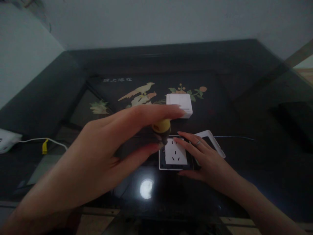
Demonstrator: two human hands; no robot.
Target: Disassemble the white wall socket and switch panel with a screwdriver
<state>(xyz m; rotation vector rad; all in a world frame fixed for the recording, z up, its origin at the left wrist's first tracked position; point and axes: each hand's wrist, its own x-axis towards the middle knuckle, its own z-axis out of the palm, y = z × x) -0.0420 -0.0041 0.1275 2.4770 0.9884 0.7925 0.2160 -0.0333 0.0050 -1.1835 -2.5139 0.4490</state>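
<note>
My left hand (117, 140) is closed around a screwdriver (161, 126) with a yellow and dark handle, held upright. Its lower end comes down at the left side of a white wall socket (175, 156), beside a screw hole; whether the tip touches a screw I cannot tell. The socket lies face up on the table, its dark inner frame exposed. My right hand (205, 155), with a ring on one finger, steadies the socket from the right, fingers spread over its top and right edges. Partly behind that hand lies a white cover frame (215, 143).
Beyond my left hand stands a white box-like switch unit (181, 101). The glossy black table (232, 186) has a bird and flower picture. At the left are a white device (8, 140) with a cable and a yellow tag (44, 147). A dark object (295, 124) sits at the right.
</note>
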